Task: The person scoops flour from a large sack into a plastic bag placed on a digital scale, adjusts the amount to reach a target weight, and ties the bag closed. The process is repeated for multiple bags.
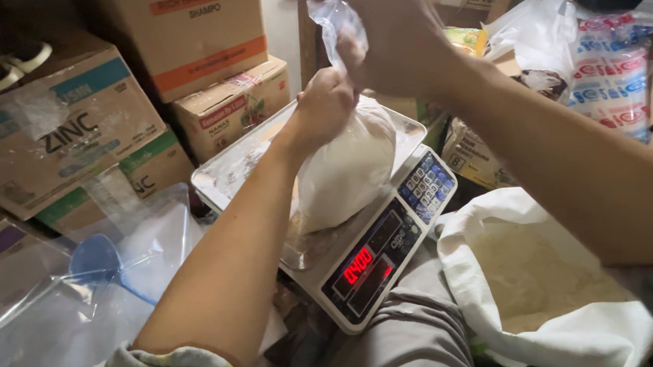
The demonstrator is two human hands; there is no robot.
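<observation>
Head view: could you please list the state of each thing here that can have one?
Clear bag of white powder: filled, on the scale, neck gripped.
Left hand: closed round the bag's neck.
Right hand: pinching the bag's loose top.
Digital scale: on, red digits lit.
White sack: open, powder exposed.
Cardboard boxes: closed, stacked.

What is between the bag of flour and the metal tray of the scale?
Nothing: in the head view the bag rests directly on the tray.

Clear plastic bag of white powder, perhaps flour, upright on the scale.
</observation>
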